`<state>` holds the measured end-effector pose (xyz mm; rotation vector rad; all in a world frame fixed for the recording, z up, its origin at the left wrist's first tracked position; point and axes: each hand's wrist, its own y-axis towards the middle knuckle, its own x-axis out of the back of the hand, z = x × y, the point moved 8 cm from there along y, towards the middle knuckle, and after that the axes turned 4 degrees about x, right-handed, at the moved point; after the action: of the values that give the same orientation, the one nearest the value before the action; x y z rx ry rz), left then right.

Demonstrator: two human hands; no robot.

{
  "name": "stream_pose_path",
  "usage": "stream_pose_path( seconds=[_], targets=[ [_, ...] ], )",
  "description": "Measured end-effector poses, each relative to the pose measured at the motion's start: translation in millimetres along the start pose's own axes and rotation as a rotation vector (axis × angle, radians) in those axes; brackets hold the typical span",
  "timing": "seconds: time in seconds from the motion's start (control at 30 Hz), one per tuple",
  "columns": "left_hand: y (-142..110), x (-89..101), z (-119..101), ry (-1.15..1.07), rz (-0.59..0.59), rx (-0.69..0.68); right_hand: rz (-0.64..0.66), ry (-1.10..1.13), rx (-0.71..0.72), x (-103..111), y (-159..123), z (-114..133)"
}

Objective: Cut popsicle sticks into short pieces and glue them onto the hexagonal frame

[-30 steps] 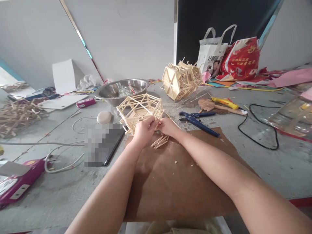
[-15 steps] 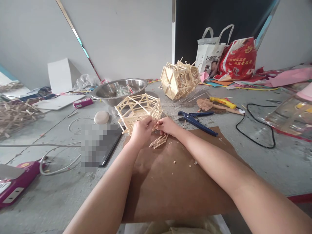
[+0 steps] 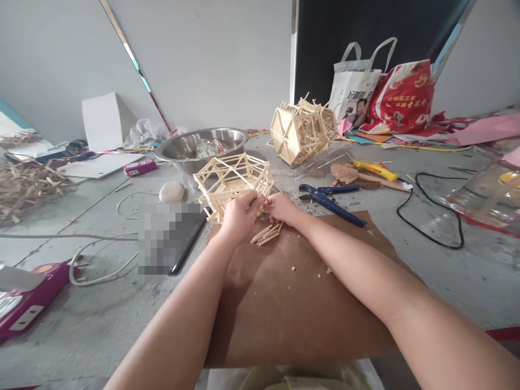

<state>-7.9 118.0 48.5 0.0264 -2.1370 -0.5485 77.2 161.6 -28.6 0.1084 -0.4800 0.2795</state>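
Observation:
An open frame of thin wooden sticks (image 3: 231, 176) stands at the far edge of a brown sheet (image 3: 292, 314). My left hand (image 3: 241, 216) is closed at the frame's near right corner, thumb and fingers pinched on its sticks. Right beside it, my right hand (image 3: 282, 208) is closed too, its fingertips meeting the left ones at that corner. Whatever the right fingers pinch is hidden. Several loose short sticks (image 3: 266, 234) lie on the sheet just below my hands. Blue-handled cutters (image 3: 333, 206) rest to the right of my right hand.
A finished-looking stick lantern shape (image 3: 303, 132) stands behind, near a steel bowl (image 3: 174, 149). To the left lie a dark tablet-like slab (image 3: 189, 244), a white rounded device (image 3: 171, 192) and a purple power strip (image 3: 36, 298). At right are a yellow-handled tool (image 3: 377, 170) and black cord (image 3: 430, 245).
The whole view has shifted slightly. Both hands stay closed together at the frame's corner, with the frame tipped a little differently.

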Motion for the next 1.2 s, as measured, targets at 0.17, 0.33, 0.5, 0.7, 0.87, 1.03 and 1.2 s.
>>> stream_pose_path(
  seconds=[0.17, 0.33, 0.5, 0.7, 0.87, 1.03, 1.2],
  targets=[
    [0, -0.2, 1, -0.007, 0.011, 0.019, 0.024, 0.094, -0.015, -2, 1, -6],
    [0, 0.4, 2, -0.020, 0.021, 0.031, 0.032, 0.058, 0.028, 0, -2, -1],
    [-1, 1.5, 1, -0.013, 0.019, 0.032, -0.118, -0.357, 0.208, 9, -9, 23],
    [-2, 3.6, -1, -0.028, 0.005, 0.025, -0.157, -0.568, 0.213, 2, -11, 25],
    [-1, 3.0, 0, -0.016, 0.006, 0.037, -0.161, -0.616, 0.242, 1, -11, 29],
    [-1, 2.1, -1, -0.033, 0.013, 0.029, -0.166, -0.575, 0.229, 2, -11, 28],
    [0, 0.4, 0, -0.030, 0.025, 0.021, -0.172, -0.510, 0.219, 3, -10, 26]
  ],
)
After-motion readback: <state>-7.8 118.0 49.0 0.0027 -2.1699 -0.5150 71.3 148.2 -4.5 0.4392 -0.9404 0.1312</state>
